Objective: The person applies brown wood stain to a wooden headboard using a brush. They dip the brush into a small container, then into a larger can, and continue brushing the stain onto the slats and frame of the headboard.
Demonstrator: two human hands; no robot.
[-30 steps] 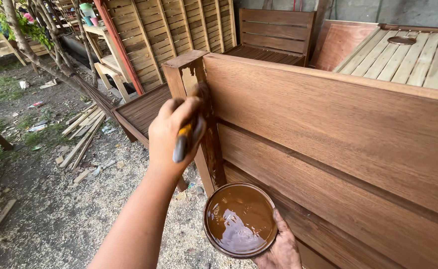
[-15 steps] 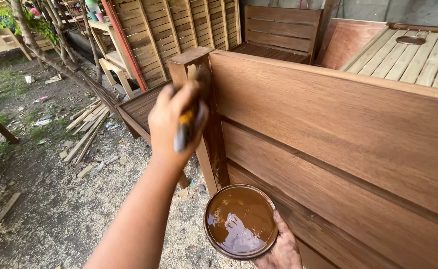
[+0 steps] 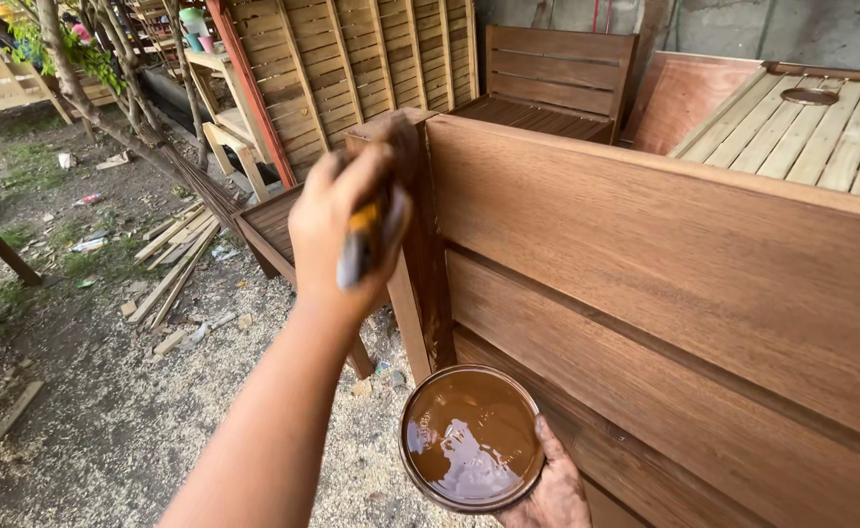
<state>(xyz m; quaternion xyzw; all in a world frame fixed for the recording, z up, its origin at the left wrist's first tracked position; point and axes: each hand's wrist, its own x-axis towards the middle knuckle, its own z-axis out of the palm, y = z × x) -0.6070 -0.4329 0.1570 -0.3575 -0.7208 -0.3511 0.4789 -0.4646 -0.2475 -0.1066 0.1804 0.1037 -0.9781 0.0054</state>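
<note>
Two hands at work: my left hand (image 3: 347, 230), at eleven o'clock, is closed round a brush (image 3: 363, 240) against the wooden post (image 3: 428, 235); my right hand (image 3: 552, 489), at five o'clock, cups a round tin of brown stain (image 3: 471, 438) from below. The liquid looks sloshy, so the tin wants holding level. The panel (image 3: 664, 254) walls off three o'clock; open ground lies toward nine.
</note>
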